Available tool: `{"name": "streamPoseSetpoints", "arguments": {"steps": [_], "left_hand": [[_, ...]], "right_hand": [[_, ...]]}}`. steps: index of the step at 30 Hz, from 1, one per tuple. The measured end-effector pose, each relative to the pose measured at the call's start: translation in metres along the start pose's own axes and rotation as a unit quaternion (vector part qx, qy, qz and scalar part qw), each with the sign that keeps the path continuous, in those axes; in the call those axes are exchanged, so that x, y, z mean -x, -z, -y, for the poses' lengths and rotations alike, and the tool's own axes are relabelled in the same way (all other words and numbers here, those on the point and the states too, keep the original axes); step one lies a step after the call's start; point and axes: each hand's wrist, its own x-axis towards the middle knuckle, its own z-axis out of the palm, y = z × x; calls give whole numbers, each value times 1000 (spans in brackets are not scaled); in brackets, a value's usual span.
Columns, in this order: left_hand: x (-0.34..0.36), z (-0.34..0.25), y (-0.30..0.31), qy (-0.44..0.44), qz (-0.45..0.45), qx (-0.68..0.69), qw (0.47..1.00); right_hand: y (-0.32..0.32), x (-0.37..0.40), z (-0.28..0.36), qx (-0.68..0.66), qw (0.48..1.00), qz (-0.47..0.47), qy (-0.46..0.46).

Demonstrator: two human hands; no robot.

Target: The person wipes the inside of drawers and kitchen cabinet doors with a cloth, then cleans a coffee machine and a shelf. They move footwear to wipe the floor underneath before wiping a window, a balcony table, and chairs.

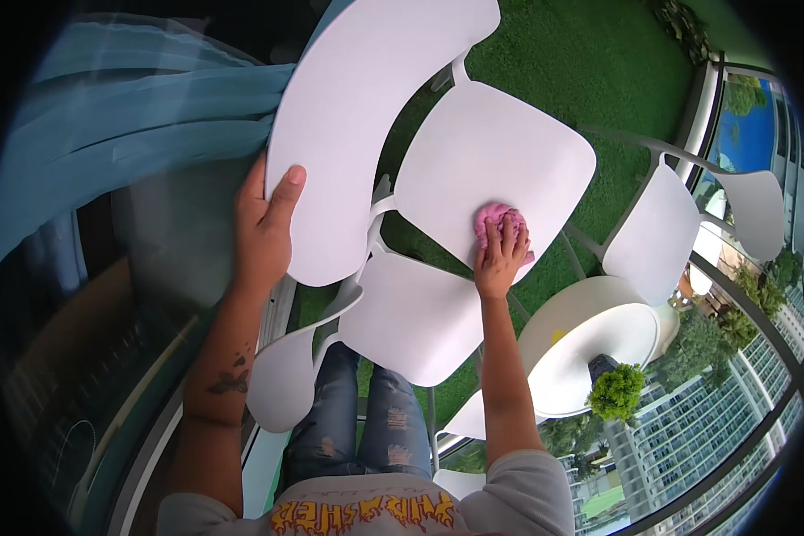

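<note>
A white chair has a wide curved backrest and a rounded square seat. My left hand grips the outer edge of that backrest, thumb lying on its face and fingers hidden behind it. On the seat, close to its near edge, my right hand presses down on a crumpled pink cloth. Its fingers curl over the cloth, which bunches beyond the fingertips and shows a bit at the right side. Below the first seat is a second white chair seat, just in front of my legs.
At right stands a round white table with a small potted green plant. Another white chair is behind it, near the railing. Green artificial grass covers the floor. Glass and a blue curtain line the left.
</note>
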Motion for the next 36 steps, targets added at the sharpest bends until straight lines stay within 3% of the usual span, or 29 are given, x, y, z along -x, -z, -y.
{"name": "streamPoseSetpoints", "arguments": {"steps": [3, 5, 7, 10, 13, 14, 17, 21, 24, 26, 28, 32, 33, 36], "left_hand": [[1, -1, -4, -2, -7, 6, 1000], [1, 1, -5, 5, -9, 7, 1000], [3, 2, -8, 17, -11, 5, 1000], [4, 2, -11, 32, -39, 7, 999], [3, 4, -8, 25, -35, -19, 999], [3, 3, -8, 33, -38, -20, 999], [3, 7, -9, 36, -36, -19, 999], [3, 14, -10, 11, -31, -3, 999], [6, 14, -13, 19, -25, 22, 999], [7, 19, -17, 4, -18, 38, 999], [9, 24, -22, -12, -12, 53, 998], [8, 36, -33, -28, -12, 27, 999], [4, 39, -28, -35, -8, 14, 999], [-13, 50, -23, -94, 30, -21, 995]], "right_hand": [[1, -54, -70, -41, 979, -170, -105], [-6, -104, -96, -24, 970, -207, -123], [-8, -144, -75, 38, 970, -199, -134], [-29, -155, 13, 17, 990, -133, -48], [-63, -124, 87, -68, 985, -11, 159], [-68, -119, 95, -72, 969, 40, 232], [-56, -141, 60, -56, 973, 28, 222], [-13, -154, -39, 22, 991, -131, -9], [3, -97, -82, -4, 983, -165, -75], [0, -32, -78, -36, 977, -169, -126], [0, 21, -55, -7, 994, -92, -66], [-16, 72, 8, -90, 995, 13, 32], [-8, 72, 27, -150, 986, 66, 0], [11, 100, 60, -361, 924, -23, -127]]}}
